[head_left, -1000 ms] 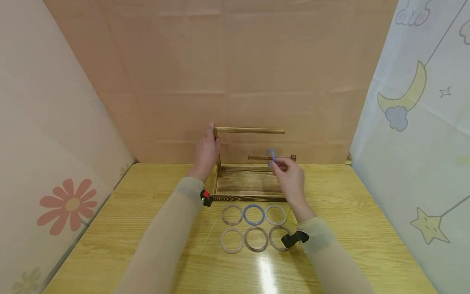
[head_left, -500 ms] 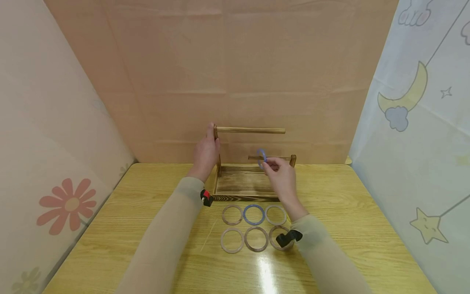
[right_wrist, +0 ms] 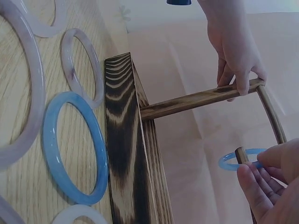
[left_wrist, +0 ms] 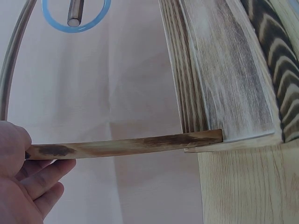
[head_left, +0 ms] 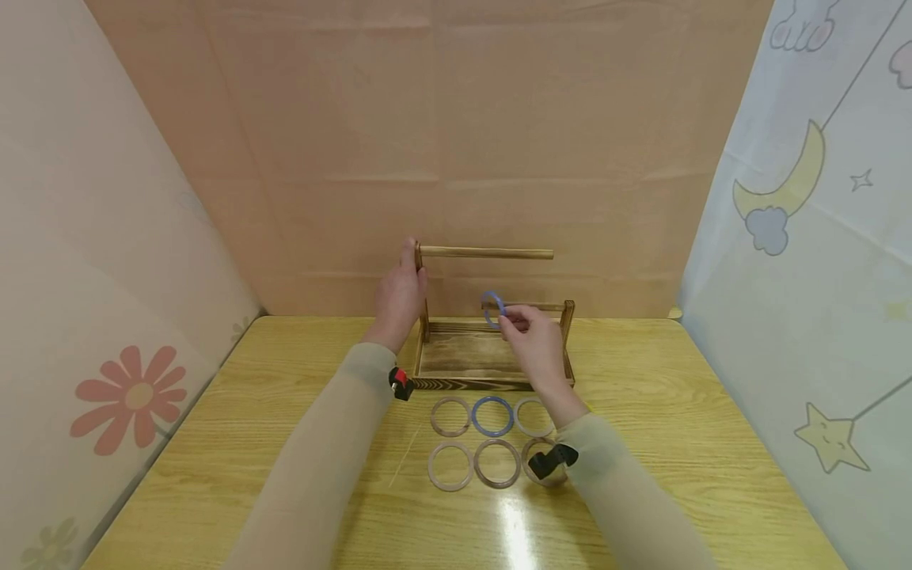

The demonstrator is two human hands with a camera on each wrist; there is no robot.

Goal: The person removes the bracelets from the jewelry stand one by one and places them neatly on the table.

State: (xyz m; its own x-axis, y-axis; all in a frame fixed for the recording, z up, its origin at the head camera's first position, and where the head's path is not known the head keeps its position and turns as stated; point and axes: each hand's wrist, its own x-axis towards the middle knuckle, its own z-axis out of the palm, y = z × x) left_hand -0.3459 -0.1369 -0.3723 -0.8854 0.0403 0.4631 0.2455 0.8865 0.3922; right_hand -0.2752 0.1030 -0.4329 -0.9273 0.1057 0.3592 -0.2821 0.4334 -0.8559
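A brown wooden rack stands at the back of the table, with an upper bar and a shorter lower bar. My left hand grips the top of its left post, thumb on one side and fingers on the other. Between thumb and fingers, my right hand pinches a light blue bangle. That bangle is at the free left end of the lower bar; in the left wrist view the bar's tip shows inside the ring.
In front of the rack, bangles lie flat in two rows, among them a blue bangle, a pale bangle and a brownish bangle. My right forearm partly covers the right-hand ones. A cloth backdrop hangs close behind.
My right hand has moved left, carrying the light blue bangle along the lower bar to its free end. The left hand keeps its hold on the post.
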